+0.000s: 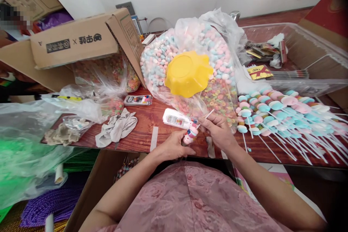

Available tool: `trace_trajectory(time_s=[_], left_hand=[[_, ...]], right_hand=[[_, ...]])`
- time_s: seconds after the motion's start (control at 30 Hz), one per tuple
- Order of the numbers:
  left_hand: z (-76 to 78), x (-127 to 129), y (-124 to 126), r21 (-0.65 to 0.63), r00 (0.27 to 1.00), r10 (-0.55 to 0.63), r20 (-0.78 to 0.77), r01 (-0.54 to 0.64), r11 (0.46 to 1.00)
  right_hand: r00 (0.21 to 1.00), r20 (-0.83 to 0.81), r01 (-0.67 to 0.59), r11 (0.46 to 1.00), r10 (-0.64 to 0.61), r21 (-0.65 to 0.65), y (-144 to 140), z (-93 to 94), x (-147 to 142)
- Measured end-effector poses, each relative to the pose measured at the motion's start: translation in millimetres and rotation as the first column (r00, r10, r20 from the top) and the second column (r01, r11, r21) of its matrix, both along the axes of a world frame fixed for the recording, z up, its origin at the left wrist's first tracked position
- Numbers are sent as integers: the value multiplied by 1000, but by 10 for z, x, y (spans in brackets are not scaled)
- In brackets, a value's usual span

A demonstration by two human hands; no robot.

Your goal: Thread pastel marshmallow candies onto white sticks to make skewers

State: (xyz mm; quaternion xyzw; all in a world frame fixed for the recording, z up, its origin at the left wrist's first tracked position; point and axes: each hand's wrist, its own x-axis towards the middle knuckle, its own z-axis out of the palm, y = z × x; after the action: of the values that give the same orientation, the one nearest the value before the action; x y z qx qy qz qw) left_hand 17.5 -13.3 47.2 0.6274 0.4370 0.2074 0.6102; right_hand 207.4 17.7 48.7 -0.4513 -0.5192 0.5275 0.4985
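My left hand is closed around the candy end of a marshmallow skewer, pink, white and blue, near the table's front edge. Whether a printed wrapper covers that end I cannot tell. The fingers of my right hand pinch the skewer's white stick, which slants up to the right. Just beyond both hands lies a stack of printed clear bags. To the right of my right hand, many finished-looking marshmallow skewers are piled, their white sticks pointing toward the front edge.
A yellow bowl rests upside down on a large bag of marshmallows and ring candy. At the right stands a clear plastic bin. A cardboard box, grey cloth and another packet stack occupy the left.
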Motion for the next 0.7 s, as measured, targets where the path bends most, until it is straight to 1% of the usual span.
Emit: trace_trajectory(time_s=[0.03, 0.1, 0.13, 0.17, 0.2, 0.27, 0.3, 0.37, 0.47, 0.53, 0.57, 0.63, 0.7], left_hand=[[-13, 9, -28, 13, 1000, 9, -18, -9, 1000], [-25, 37, -69, 108, 996, 67, -59, -60, 992], [-23, 56, -78, 143, 993, 103, -60, -94, 985], [-16, 77, -78, 140, 990, 132, -41, -125, 982], [-7, 100, -72, 96, 988, 152, -5, -151, 984], [13, 149, -47, -53, 981, 181, 76, -177, 983], [21, 173, -33, -120, 975, 198, 106, -185, 975], [33, 210, -10, -197, 964, 227, 136, -198, 960], [47, 218, 7, -216, 960, 245, 135, -213, 953], [69, 193, 11, -193, 964, 223, 147, -194, 962], [84, 176, 11, -176, 966, 204, 161, -175, 969], [113, 143, 10, -172, 968, 153, 198, -120, 978], [117, 121, 5, -226, 957, 152, 246, -96, 969]], right_hand=[[1000, 8, 17, 1000, -17, 19, 21, 18, 14], [999, 36, 34, 998, -36, 48, 50, 67, 29], [998, 60, 25, 998, -29, 59, 55, 95, 27], [996, 93, -4, 998, -3, 67, 51, 120, 15], [991, 131, -42, 996, 32, 73, 40, 139, -6], [977, 185, -123, 990, 108, 71, 0, 144, -74], [971, 191, -158, 986, 144, 58, -25, 128, -115], [964, 181, -202, 979, 195, 20, -70, 69, -190], [953, 153, -259, 965, 261, -37, -87, -16, -230], [951, 111, -284, 957, 289, -54, -57, -23, -199], [957, 85, -273, 961, 277, -49, -32, -9, -171], [977, 58, -204, 979, 205, -19, 23, 47, -110], [987, 68, -145, 989, 144, 21, 71, 109, -60]])
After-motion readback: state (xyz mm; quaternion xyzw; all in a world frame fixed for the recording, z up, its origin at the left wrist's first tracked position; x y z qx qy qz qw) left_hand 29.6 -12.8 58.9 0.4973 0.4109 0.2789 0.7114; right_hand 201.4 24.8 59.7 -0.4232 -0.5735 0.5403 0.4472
